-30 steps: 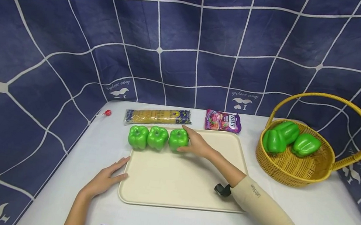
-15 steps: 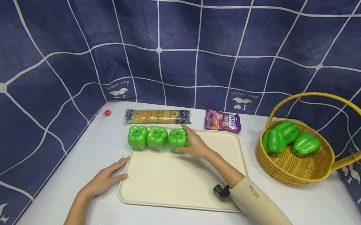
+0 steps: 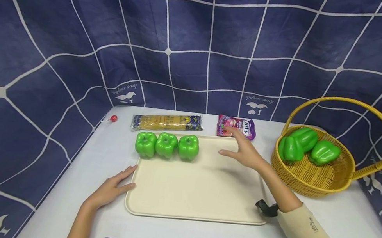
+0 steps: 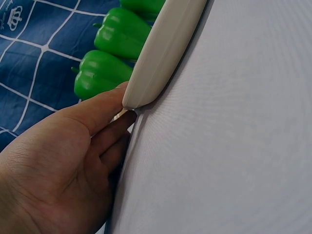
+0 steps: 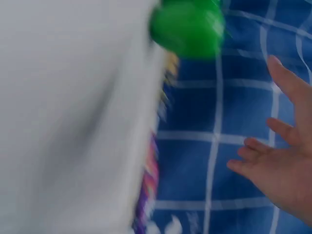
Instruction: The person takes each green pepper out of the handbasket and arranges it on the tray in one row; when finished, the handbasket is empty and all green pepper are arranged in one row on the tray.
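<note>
Three green bell peppers stand in a row along the far left of a cream tray [image 3: 186, 191]: a left pepper [image 3: 145, 144], a middle pepper [image 3: 166, 145] and a right pepper [image 3: 188, 147]. My right hand [image 3: 246, 153] hovers over the tray's far right part, fingers spread and holding nothing. It is apart from the right pepper, which appears blurred in the right wrist view. My left hand [image 3: 112, 189] rests at the tray's left edge, its extended fingers touching the rim. The left wrist view shows the fingertips at the tray corner [image 4: 158, 53].
A yellow wicker basket [image 3: 296, 186] with a tall handle stands at right, holding several green peppers [image 3: 324, 153]. Behind the tray lie a pasta packet [image 3: 165, 123] and a purple candy bag [image 3: 236, 127]. A red lollipop [image 3: 113, 118] lies at the far left.
My right hand has let go of the right pepper and moved right, away from it. That pepper stays beside the other two. My left hand has not moved.
</note>
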The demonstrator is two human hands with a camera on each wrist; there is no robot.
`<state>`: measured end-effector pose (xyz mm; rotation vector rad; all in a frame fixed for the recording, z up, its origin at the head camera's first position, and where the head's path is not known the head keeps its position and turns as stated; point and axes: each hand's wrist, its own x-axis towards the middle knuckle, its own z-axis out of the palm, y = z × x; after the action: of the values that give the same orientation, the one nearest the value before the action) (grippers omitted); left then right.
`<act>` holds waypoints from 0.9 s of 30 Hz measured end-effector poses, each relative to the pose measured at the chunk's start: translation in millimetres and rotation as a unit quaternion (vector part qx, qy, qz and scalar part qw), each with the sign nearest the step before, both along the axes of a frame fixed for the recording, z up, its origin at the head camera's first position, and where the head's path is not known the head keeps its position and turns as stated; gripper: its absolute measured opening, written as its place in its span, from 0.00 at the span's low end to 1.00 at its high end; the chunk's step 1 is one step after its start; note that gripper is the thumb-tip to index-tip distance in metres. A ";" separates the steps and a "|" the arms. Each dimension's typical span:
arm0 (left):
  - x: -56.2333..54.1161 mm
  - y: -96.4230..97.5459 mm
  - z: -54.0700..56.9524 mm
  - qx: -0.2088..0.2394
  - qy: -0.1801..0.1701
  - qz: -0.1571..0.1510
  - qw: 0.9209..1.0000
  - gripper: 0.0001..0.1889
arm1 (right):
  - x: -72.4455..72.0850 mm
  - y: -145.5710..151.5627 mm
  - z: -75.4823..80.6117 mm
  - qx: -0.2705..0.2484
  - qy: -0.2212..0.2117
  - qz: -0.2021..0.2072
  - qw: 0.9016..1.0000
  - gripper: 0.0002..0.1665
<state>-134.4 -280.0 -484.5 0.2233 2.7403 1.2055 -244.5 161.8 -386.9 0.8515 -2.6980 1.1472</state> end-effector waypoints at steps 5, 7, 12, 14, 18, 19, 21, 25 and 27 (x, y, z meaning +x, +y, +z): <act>0.1 -0.8 0.5 0.008 -0.006 0.004 1.000 0.34 | 6.6 54.8 18.5 -0.064 0.022 -0.076 0.995 0.45; 0.3 -0.5 0.6 0.014 -0.011 0.006 1.000 0.34 | 9.0 76.5 20.5 -0.083 0.031 -0.108 0.990 0.44; 0.5 -0.3 1.0 0.020 -0.011 0.006 1.000 0.34 | 18.0 123.7 17.3 -0.068 0.053 -0.199 0.976 0.43; 0.4 -0.4 1.2 0.019 -0.010 0.004 1.000 0.34 | 22.2 138.4 13.6 -0.057 0.047 -0.228 0.971 0.44; 0.0 -0.4 1.1 0.018 -0.011 0.004 1.000 0.34 | 26.3 161.8 2.3 -0.023 0.025 -0.260 0.965 0.45; -0.2 -0.5 0.9 0.017 -0.011 0.004 1.000 0.34 | 26.5 166.2 -0.5 -0.013 0.018 -0.264 0.964 0.45; -0.2 -0.6 0.7 0.015 -0.011 0.004 1.000 0.34 | 25.6 173.4 -5.3 0.006 0.002 -0.267 0.964 0.46; -0.2 -0.4 0.3 0.011 -0.011 0.003 1.000 0.34 | 23.2 181.3 -11.6 0.034 -0.047 -0.268 0.962 0.48; 0.0 0.3 0.4 0.011 -0.011 0.003 1.000 0.34 | 21.5 183.6 -13.9 0.048 -0.075 -0.264 0.961 0.49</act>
<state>-134.3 -279.7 -484.1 0.2011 2.7123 1.2316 -223.0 345.4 -400.9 0.0267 -2.8497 0.9902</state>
